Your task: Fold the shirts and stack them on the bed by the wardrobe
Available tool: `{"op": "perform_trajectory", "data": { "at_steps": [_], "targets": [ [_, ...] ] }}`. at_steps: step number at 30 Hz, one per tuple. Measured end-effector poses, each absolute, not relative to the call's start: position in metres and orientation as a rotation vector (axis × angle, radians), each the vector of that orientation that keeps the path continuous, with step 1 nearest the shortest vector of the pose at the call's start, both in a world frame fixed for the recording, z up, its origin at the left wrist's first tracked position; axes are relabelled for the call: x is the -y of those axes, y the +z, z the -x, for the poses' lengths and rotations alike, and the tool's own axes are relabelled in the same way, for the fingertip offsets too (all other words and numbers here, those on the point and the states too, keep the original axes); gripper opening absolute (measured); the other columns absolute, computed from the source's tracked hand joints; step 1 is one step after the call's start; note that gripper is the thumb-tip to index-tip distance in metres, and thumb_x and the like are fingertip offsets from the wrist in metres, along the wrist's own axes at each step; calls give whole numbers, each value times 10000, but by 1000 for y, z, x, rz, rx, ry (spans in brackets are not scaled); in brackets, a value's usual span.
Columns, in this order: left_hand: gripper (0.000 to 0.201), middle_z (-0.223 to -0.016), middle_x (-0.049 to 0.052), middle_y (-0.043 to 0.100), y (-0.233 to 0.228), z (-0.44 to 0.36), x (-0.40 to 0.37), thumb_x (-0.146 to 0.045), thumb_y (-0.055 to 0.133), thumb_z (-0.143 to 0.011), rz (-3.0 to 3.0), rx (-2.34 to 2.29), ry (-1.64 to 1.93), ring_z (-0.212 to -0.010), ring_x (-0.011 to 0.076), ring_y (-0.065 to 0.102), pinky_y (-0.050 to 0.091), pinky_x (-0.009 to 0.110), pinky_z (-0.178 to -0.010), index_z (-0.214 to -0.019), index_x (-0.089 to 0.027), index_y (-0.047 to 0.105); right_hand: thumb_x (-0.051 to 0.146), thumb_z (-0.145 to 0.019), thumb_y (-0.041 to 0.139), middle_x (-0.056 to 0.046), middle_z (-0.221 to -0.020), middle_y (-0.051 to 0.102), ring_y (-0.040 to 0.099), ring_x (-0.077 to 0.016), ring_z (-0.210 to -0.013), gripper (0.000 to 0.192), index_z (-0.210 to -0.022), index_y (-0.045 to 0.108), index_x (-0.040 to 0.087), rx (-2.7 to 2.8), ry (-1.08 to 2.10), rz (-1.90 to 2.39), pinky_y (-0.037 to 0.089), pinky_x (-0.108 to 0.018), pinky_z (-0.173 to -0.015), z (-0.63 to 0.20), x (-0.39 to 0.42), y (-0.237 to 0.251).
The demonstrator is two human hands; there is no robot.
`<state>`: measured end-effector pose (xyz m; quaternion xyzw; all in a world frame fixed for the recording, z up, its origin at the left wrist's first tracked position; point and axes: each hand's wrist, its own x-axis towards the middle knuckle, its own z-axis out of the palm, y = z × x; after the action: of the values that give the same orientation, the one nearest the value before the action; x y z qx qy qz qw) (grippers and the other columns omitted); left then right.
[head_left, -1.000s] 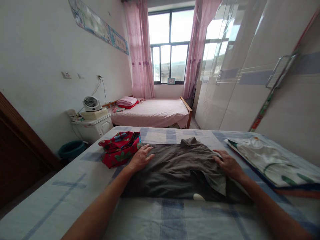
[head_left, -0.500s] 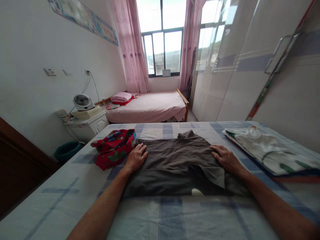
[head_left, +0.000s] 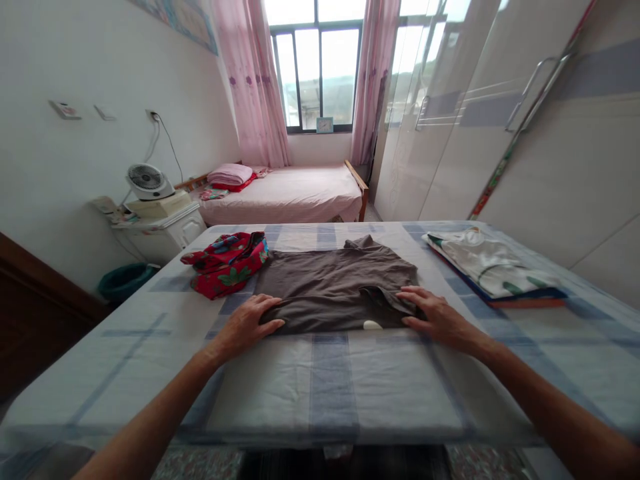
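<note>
A dark grey-brown shirt (head_left: 320, 280) lies folded lengthwise across the checked bedsheet (head_left: 280, 380), its collar bunched at the far right and a flap raised near its right end. On the shirt's near left corner rests my left hand (head_left: 255, 319), thumb apart from the fingers. My right hand (head_left: 430, 315) lies on the near right end by the flap, its fingers spread. Both palms face down, and neither hand grips the cloth. A crumpled red floral garment (head_left: 227, 267) sits just beyond my left hand.
To the right is a stack of folded clothes (head_left: 493, 263), white with green on top. Beyond the bed stand a second bed (head_left: 295, 193) with pink bedding, a nightstand (head_left: 170, 230) carrying a fan (head_left: 149, 180), and a teal bin (head_left: 127, 280). Tall wardrobes (head_left: 450, 133) line the right side.
Both hands have moved from the shirt's sides to its near edge. The view has tipped downward, so the bed's near edge and the floor now show.
</note>
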<state>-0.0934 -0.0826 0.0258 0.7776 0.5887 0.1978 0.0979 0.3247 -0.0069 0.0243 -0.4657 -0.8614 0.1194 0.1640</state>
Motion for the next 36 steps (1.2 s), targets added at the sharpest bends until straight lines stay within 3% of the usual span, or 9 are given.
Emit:
{"op": "perform_trajectory", "data": {
  "at_steps": [4, 7, 10, 15, 19, 22, 28, 33, 36],
  "targets": [
    [457, -1133, 88, 590, 23, 90, 73, -489, 528, -796, -2320, -1864, 606, -1053, 238, 534, 395, 351, -958, -1146, -207, 606, 337, -842, 422, -65, -1127, 632, 589, -220, -1026, 256, -894, 651, 235, 2291, 303, 1271, 427, -390, -937, -314, 2, 17],
    [446, -991, 81, 614, 28, 88, 68, -408, 586, -757, -2341, -1921, 484, -952, 234, 554, 428, 337, -881, -1152, -201, 600, 365, -862, 384, -68, -1041, 666, 611, -227, -956, 284, -934, 627, 237, 2146, 355, 1308, 455, -368, -879, -316, 14, 31],
    [252, -798, 58, 605, 36, 88, 75, -270, 572, -737, -2365, -1914, 387, -831, 227, 549, 446, 336, -796, -958, -194, 665, 422, -876, 360, -57, -920, 679, 621, -219, -838, 318, -973, 601, 238, 2083, 434, 1383, 480, -334, -774, -327, 40, 49],
    [89, -1092, 50, 593, 50, 99, 106, -147, 568, -651, -2331, -1603, 598, -1014, 211, 525, 405, 307, -903, -705, -199, 616, 501, -847, 418, -28, -808, 667, 606, -199, -753, 330, -893, 606, 234, 2193, 677, 1409, 489, -289, -692, -355, 83, 62],
    [99, -724, -14, 608, 58, 112, 112, -212, 582, -682, -1941, -1510, 573, -636, 125, 540, 426, 209, -584, -770, -188, 621, 535, -820, 458, -24, -801, 670, 612, -205, -754, 337, -856, 629, 247, 2207, 778, 1420, 498, -296, -692, -364, 74, 70],
    [185, -618, -36, 560, 59, 111, 90, -302, 646, -659, -1650, -1520, 773, -545, 101, 499, 379, 189, -496, -783, -167, 620, 534, -818, 463, -24, -798, 666, 612, -207, -771, 344, -873, 633, 239, 2092, 770, 1384, 497, -307, -711, -354, 32, 78],
    [530, -900, 71, 666, 36, 104, 42, -482, 683, -611, -1012, -1645, 1251, -806, 193, 630, 492, 285, -699, -1005, -142, 585, 510, -866, 302, -111, -995, 659, 612, -229, -950, 495, -1084, 572, 156, 1766, 481, 1564, 474, -353, -821, -332, -52, 68],
    [766, -993, 111, 669, 23, 114, 60, -523, 655, -652, -1141, -1819, 1148, -1031, 260, 596, 469, 346, -839, -1281, -131, 460, 526, -824, 354, -134, -1084, 650, 559, -276, -1080, 465, -900, 648, 174, 1925, 393, 1706, 394, -399, -947, -352, -35, 28],
    [771, -1053, 121, 655, 22, 112, 68, -490, 654, -648, -1247, -1827, 1163, -1138, 282, 536, 450, 361, -900, -1302, -138, 451, 571, -774, 412, -105, -1141, 630, 549, -282, -1100, 442, -855, 653, 209, 1943, 389, 1780, 400, -408, -942, -359, -11, 13]
  ]
}}
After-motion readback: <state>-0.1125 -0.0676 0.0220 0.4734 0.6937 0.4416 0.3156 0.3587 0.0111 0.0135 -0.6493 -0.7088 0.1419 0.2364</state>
